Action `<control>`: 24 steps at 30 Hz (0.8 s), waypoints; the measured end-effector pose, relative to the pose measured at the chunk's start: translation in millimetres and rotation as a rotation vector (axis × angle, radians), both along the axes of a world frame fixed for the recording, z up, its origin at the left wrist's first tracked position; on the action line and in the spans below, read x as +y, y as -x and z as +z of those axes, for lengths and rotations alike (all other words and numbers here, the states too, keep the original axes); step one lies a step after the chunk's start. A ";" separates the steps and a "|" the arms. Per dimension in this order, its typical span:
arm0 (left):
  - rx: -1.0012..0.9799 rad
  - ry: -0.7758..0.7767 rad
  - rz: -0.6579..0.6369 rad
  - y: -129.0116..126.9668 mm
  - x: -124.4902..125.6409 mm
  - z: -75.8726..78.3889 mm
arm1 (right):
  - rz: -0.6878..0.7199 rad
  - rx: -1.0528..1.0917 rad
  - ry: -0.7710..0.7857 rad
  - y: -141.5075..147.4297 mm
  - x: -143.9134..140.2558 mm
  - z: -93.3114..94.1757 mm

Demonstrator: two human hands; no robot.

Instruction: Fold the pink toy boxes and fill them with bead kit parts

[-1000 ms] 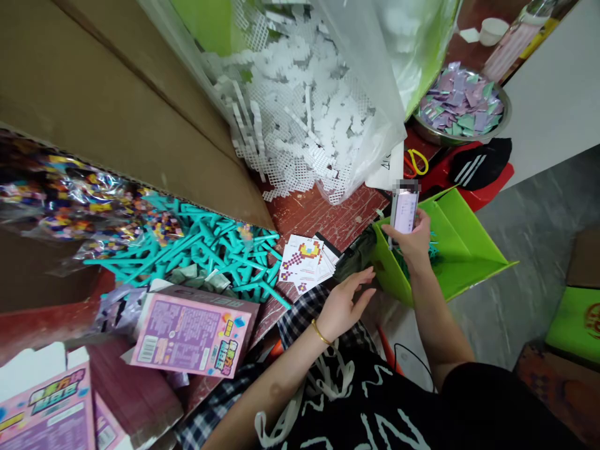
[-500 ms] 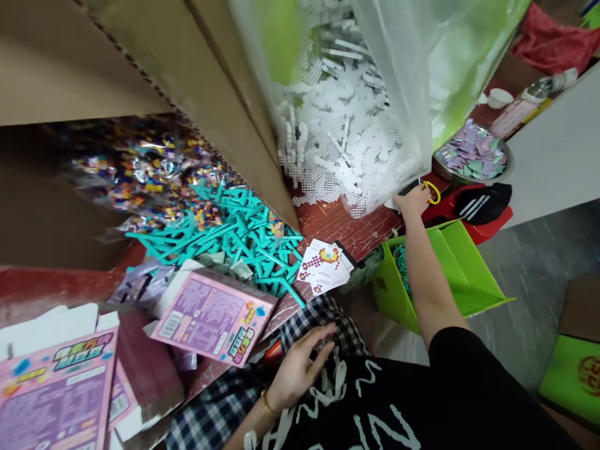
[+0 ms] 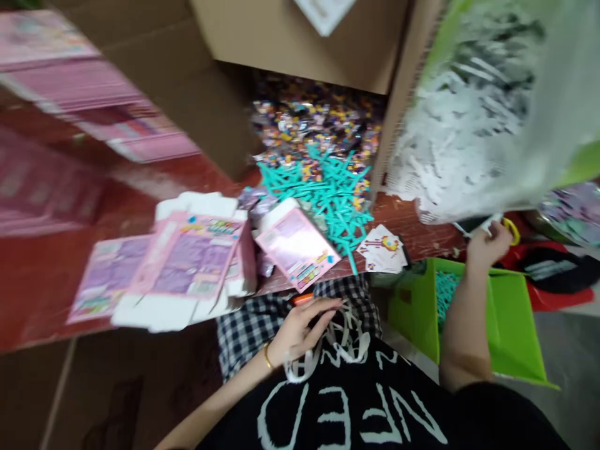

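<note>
My left hand (image 3: 307, 331) rests in front of the black shirt, above the checked cloth on my lap. Its fingers are loosely stretched and it holds nothing. Far to the right, my right hand (image 3: 489, 245) is at the table edge below the bag of white plastic pieces (image 3: 459, 144). Its fingertips are pinched together by a small whitish strip, and blur hides what is between them. A yellow ring-shaped handle (image 3: 513, 231) shows just beside these fingers. Printed cards (image 3: 383, 249) with a pixel wand picture lie between the hands, beside a heap of teal plastic sticks (image 3: 323, 194).
Pink-purple cartons (image 3: 187, 256) lie flat and stacked at left; another carton (image 3: 300, 244) leans by the sticks. A cardboard box (image 3: 304, 37) holds packets of coloured beads (image 3: 319, 119). Below my right forearm stands a green box (image 3: 510, 319). A bowl of pastel pieces (image 3: 574, 212) sits far right.
The view has swung left, bringing more cartons and the pink stacks into sight. My right hand stays by the yellow handle, its fingers now raised and pinched. My left hand keeps its pose.
</note>
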State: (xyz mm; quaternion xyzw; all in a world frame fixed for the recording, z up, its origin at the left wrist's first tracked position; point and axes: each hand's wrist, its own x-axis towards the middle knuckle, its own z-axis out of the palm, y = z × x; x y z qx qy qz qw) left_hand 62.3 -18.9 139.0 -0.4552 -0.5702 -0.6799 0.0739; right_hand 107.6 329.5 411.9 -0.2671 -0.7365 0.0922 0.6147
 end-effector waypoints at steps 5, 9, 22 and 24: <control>-0.182 -0.216 0.498 9.7 -21.7 -27.8 | 0.678 -0.205 -0.118 27.3 -107.7 -102.6; -0.268 -0.182 0.461 25.7 1.2 -50.7 | 0.944 -0.616 0.057 116.5 -183.6 -133.4; -0.245 -0.585 0.434 8.2 -12.7 -32.4 | 1.232 -0.769 0.276 45.4 -214.6 -126.3; -0.142 -0.618 0.448 0.1 -25.2 -27.6 | 1.290 -0.781 0.226 18.0 -221.4 -131.6</control>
